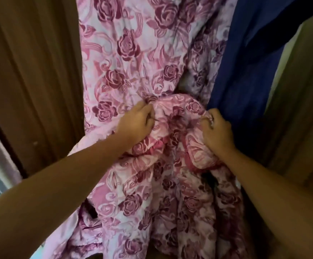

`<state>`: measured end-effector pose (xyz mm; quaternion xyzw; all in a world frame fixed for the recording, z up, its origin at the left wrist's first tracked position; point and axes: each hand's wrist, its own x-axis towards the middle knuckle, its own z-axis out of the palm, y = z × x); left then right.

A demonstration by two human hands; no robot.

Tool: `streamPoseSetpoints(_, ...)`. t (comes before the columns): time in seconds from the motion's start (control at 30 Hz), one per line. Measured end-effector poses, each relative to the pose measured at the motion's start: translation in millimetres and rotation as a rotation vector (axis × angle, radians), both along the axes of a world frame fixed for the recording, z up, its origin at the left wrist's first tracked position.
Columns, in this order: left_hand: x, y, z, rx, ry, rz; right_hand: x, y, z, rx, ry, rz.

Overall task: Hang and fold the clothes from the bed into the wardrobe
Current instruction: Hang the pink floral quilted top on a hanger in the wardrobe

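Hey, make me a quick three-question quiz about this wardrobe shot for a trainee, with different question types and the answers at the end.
1. True or false: the left hand holds nothing.
2. Multiple choice: what is just to the right of the rose-print cloth? A) a blue garment B) a yellow towel C) a black coat
3. Short answer: what does the right hand grip?

Key: 1 false, its fingers are curled into the rose-print cloth. 2 A. 3 the rose-print cloth.
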<state>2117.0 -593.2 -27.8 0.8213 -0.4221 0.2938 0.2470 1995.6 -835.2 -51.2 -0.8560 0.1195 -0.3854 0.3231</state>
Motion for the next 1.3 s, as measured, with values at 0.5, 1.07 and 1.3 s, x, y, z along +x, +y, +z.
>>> streamPoseSetpoints(0.5,-33.6,16.1,-49.4,0.526,0.052,-0.081,-21.3,11.6,-47.0,-0.129,0.513,0.213)
streamPoseSetpoints(1.07,-86.6,55.7,135.4,0.177,-0.055,-0.145,-34.6,95.2,108.6,-0.490,0.254,0.310)
streamPoseSetpoints(1.3,-102.9,81.4,193.9,0.090,-0.105,-0.106,-39.1,105.7,167.3,-0.393,0.018,0.294)
